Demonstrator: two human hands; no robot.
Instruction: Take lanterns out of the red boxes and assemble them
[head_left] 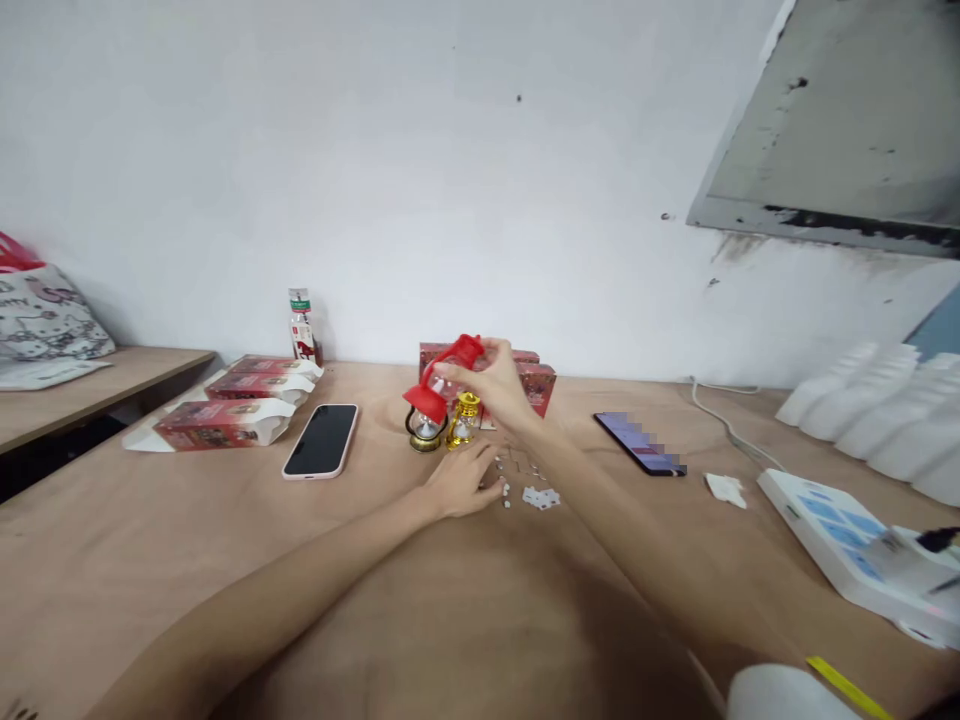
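Note:
My right hand (501, 385) grips a small red lantern (426, 403), held tilted above the table. Below it stand a dark bronze lantern (425, 440) and a shiny gold lantern (466, 406), both upright; the red one partly covers the bronze one. My left hand (463, 482) rests low on the tabletop in front of the gold lantern, fingers spread and nothing visibly held. Beside its thumb lie several tiny pale pieces (506, 495) and a small cluster of white bits (541, 498). Red printed boxes (537, 385) stand behind my right hand, partly hidden by it.
Left of my hands are a phone (321, 441), opened red boxes (225, 423) and a small bottle (302, 325) by the wall. To the right lie another phone (637, 445), a crumpled white scrap (725, 490), a cable (735, 437), a white power strip (821, 530) and white foam (862, 400).

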